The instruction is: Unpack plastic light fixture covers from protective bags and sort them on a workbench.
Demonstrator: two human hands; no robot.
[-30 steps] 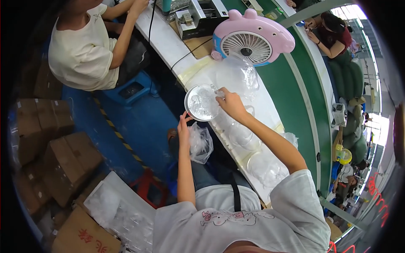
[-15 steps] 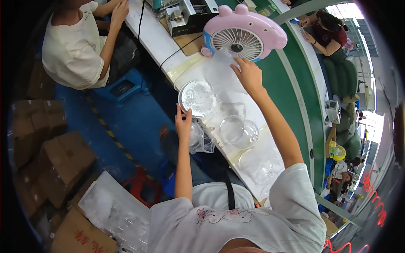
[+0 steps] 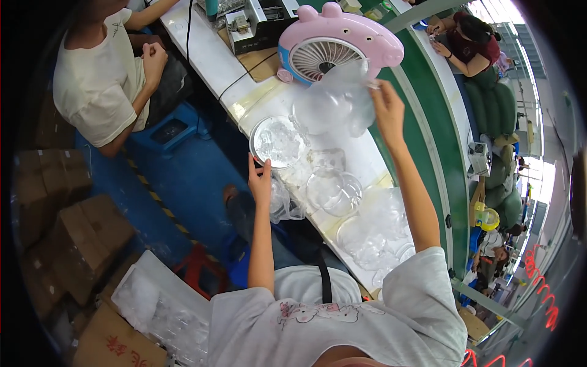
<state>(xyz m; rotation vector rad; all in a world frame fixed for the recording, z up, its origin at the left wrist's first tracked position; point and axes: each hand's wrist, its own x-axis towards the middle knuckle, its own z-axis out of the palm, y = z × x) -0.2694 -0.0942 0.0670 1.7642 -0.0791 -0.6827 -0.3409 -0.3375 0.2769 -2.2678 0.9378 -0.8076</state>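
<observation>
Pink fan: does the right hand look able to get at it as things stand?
Probably yes: the right hand is near the pink fan, but holds a translucent bag overlapping it in view.

the fan (image 3: pixel 333 27) was pink with blue at one side, the plastic bag (image 3: pixel 330 104) clear and milky, the round dish (image 3: pixel 254 137) silvery at its rim, and the floor (image 3: pixel 195 177) blue (its tape (image 3: pixel 151 192) striped yellow and black).

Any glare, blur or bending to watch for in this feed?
Head view: glare from the white window strip at right; edges of the long green surface bow and the corners go black. Head view: the translucent plastic bag at the right hand looks hazy, its outline hard to trace. Head view: highlights fleck the round silver-rimmed dish at the left hand.
</observation>
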